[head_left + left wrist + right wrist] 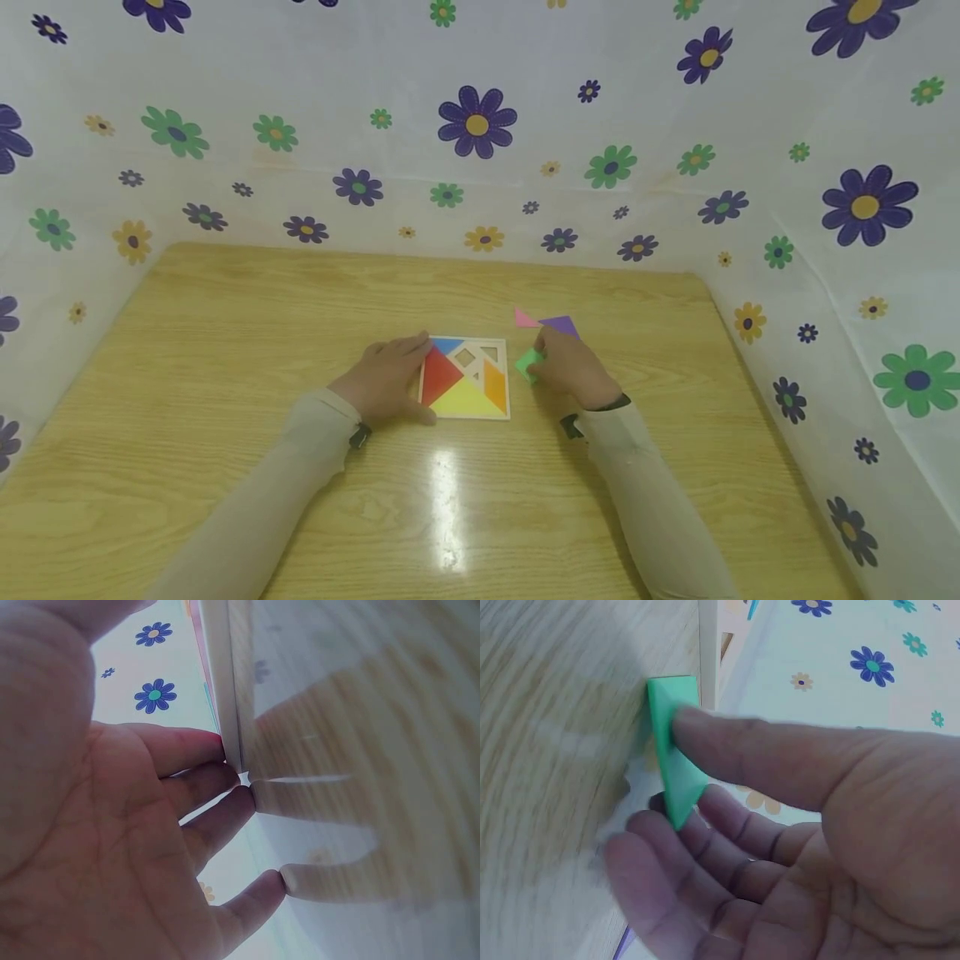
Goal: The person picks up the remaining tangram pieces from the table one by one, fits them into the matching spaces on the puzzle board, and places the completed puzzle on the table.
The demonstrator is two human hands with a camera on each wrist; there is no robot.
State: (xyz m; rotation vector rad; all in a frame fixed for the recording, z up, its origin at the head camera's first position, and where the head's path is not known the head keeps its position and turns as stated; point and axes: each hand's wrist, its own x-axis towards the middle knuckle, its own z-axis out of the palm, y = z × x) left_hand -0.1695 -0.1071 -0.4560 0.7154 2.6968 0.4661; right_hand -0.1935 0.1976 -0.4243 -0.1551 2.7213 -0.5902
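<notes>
A white-rimmed tangram board (507, 408) lies flat on the table. Set in it are a red piece (438, 377), a yellow piece (467, 400), a blue piece (447, 345) and an orange piece (494, 387); several recesses show bare wood. My left hand (386, 377) rests along the board's left side, fingertips touching its edge and the table, thumb by the near corner. Right of the board, my right hand (573, 367) pinches a green tangram piece (676, 750) between thumb and fingers, tilted close to the tabletop. Fingers partly cover its outline.
Beyond the right hand lie a pink piece (525, 318) and a purple piece (561, 323), the latter partly hidden by that hand. The wooden table (225, 333) meets a flower-patterned cloth (420, 158) at its back and sides.
</notes>
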